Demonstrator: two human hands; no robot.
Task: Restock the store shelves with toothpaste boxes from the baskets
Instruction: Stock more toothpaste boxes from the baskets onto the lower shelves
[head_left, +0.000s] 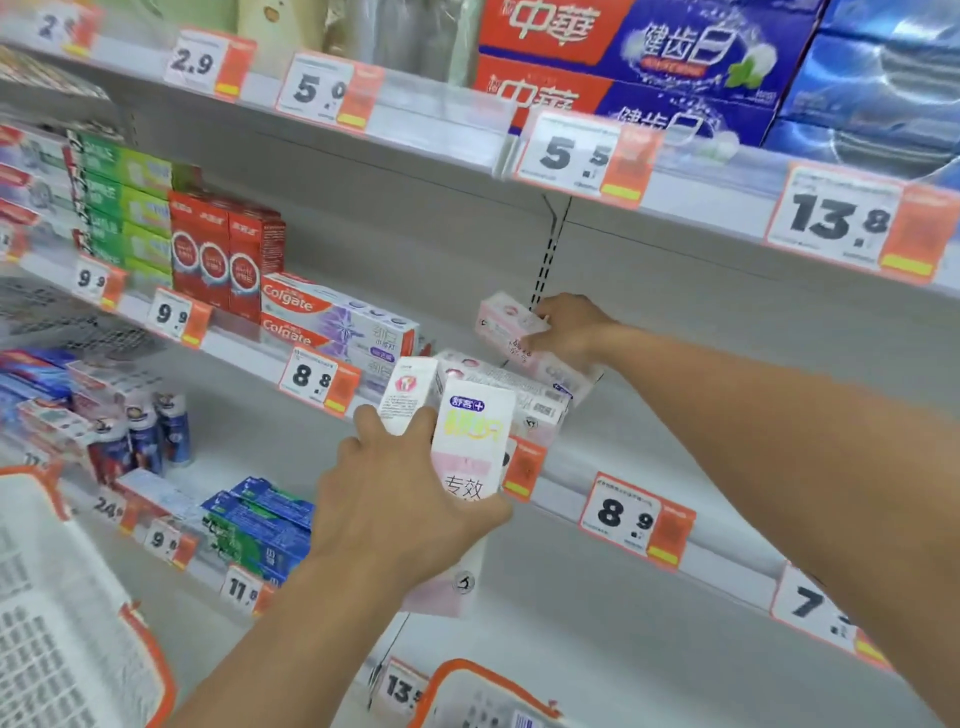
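Right grip (563, 327) grasps a pink toothpaste box (506, 319), seating it on the middle shelf (727, 566) atop the pink stack (524, 387). Left grip (400, 499) grasps two more boxes (470, 441) upright, just before the shelf edge. Step in hand: placement. Next move likely calls for squaring that box, then feeding the held pair.

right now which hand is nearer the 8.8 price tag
Left. The left hand grips pink-and-white boxes just right of and below the 8.8 price tag; the right hand is farther right, gripping a pink box deeper on the shelf.
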